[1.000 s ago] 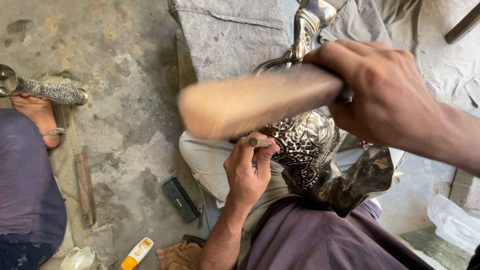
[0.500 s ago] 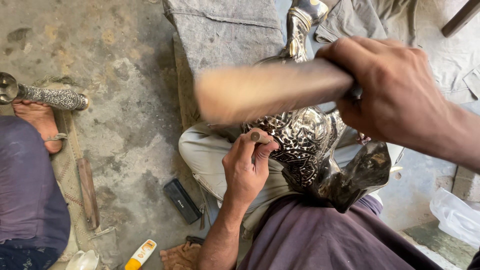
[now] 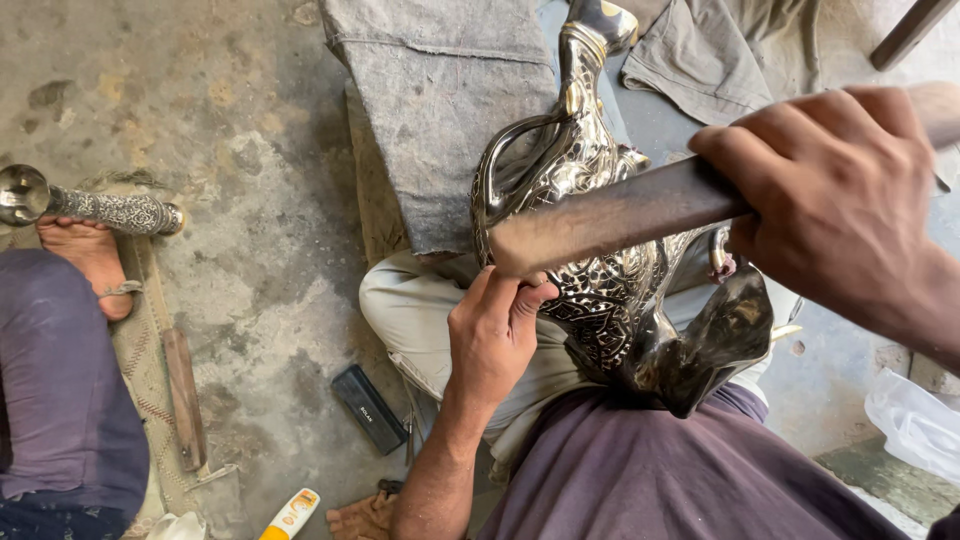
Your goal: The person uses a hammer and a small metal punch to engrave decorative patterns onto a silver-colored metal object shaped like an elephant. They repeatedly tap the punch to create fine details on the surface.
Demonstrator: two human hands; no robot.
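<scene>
Since the earlier frames, the long wooden mallet (image 3: 640, 210) has been brought down, and its blunt end now lies right at the left hand's fingertips against the vessel's side. It is gripped near its handle end by the right hand (image 3: 840, 200), whose fingers are wrapped fully around the shaft in a tight fist. The left hand (image 3: 492, 335) is curled almost closed, thumb and fingers pinched together around something small held against the metal just under the mallet's end; what is pinched cannot be made out. Both hands are set against the ornate engraved silver-and-black metal jug (image 3: 590, 240), which is propped lengthwise across the person's lap, its curved handle to the left, its narrow neck pointing away toward the top of the view and its dark flared base nearest the body. The lap is covered by beige trousers (image 3: 420, 300) and a purple garment (image 3: 680, 480). Beyond the jug, a folded grey cloth (image 3: 440, 110) is spread on the rough concrete floor (image 3: 220, 100). On the floor to the left, a small black rectangular case (image 3: 368, 408), a wooden-handled tool (image 3: 184, 395) and a yellow-and-white tube (image 3: 290, 515) are seen. At the far left, another person's bare foot (image 3: 88, 255) rests beside a second engraved metal piece (image 3: 95, 207).
</scene>
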